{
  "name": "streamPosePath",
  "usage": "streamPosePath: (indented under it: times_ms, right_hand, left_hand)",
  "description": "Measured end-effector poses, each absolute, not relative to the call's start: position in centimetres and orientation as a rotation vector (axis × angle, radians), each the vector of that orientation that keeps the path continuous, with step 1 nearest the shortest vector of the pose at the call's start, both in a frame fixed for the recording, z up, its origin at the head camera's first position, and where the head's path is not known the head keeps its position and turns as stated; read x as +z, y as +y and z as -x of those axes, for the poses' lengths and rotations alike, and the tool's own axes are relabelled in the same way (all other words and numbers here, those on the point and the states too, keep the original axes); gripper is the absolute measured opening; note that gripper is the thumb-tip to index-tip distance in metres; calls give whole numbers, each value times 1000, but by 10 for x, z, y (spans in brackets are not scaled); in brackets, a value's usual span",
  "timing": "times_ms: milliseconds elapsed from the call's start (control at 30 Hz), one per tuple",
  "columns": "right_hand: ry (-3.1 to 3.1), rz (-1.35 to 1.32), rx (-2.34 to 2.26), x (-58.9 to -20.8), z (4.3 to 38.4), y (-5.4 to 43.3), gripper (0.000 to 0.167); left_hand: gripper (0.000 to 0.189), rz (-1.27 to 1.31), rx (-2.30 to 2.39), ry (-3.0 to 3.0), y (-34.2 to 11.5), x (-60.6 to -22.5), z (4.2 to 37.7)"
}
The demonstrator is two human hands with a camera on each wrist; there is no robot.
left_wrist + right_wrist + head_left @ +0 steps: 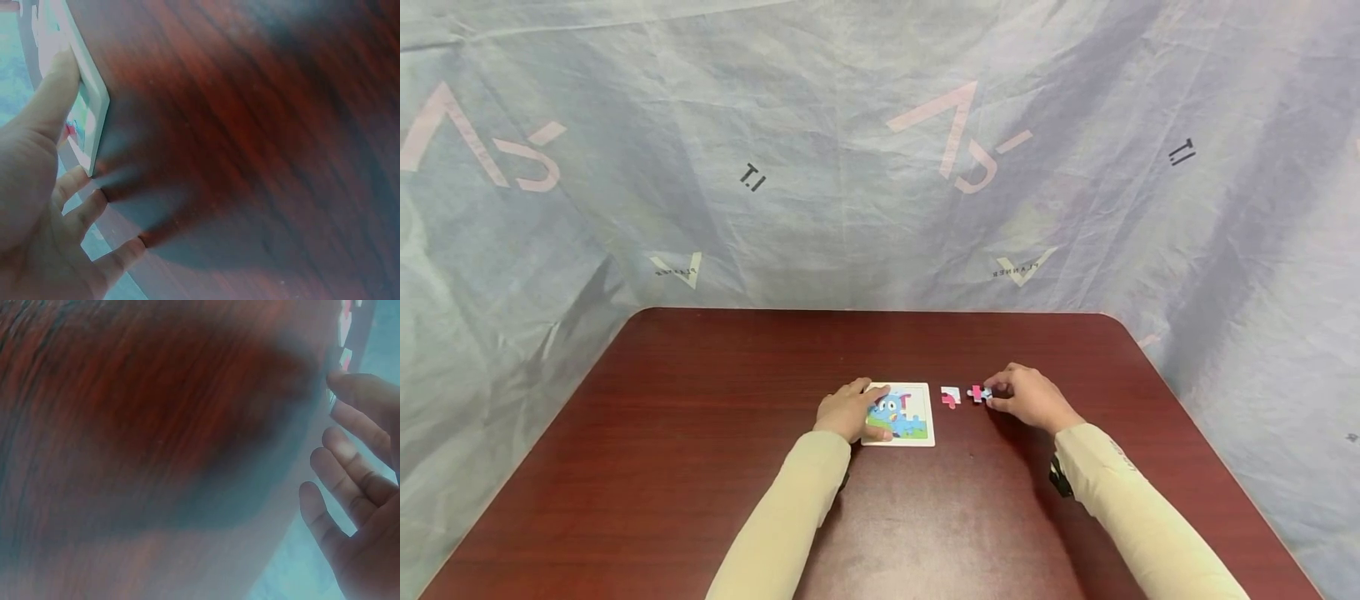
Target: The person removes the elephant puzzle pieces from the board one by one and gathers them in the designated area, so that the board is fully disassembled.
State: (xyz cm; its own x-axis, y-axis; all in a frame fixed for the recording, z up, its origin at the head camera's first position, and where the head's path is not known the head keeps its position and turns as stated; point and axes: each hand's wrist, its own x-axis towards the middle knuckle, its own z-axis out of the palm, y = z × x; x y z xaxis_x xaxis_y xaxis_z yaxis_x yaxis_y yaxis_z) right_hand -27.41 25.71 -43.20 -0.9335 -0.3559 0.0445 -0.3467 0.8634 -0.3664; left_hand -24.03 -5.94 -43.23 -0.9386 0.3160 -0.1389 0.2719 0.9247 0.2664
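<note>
A square jigsaw puzzle board (932, 421) with a white frame lies on the table, showing a blue cartoon animal; its upper right part is bare. My left hand (844, 414) rests spread over the board's left side, the thumb lying across the frame in the left wrist view and other fingertips down beside it. Right of the board, my right hand (1032, 398) pinches the right end of a pink and blue puzzle piece (977, 393) between thumb and index finger, low at the tabletop. Between board and that piece lies a pink and white puzzle piece (951, 395).
The dark red wooden table (737, 358) has rounded far corners. Grey printed cloth (842, 167) hangs behind it and along both sides. Both forearms, in cream sleeves, reach in from the near edge.
</note>
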Motion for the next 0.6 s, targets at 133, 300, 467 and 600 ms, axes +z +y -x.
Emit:
streamPosePath:
  times_ms: [133, 300, 467, 600]
  right_hand:
    - [3001, 545, -565, -435, 275, 256, 23]
    - [2981, 493, -565, -438, 277, 255, 23]
    - [2975, 486, -564, -438, 278, 255, 23]
    - [2972, 492, -572, -438, 278, 255, 23]
  left_hand:
    - [79, -456, 360, 2905, -59, -429, 239]
    - [80, -435, 355, 2896, -58, -429, 239]
    - [80, -429, 348, 2889, -59, -431, 240]
    - [81, -432, 351, 2889, -59, -432, 241]
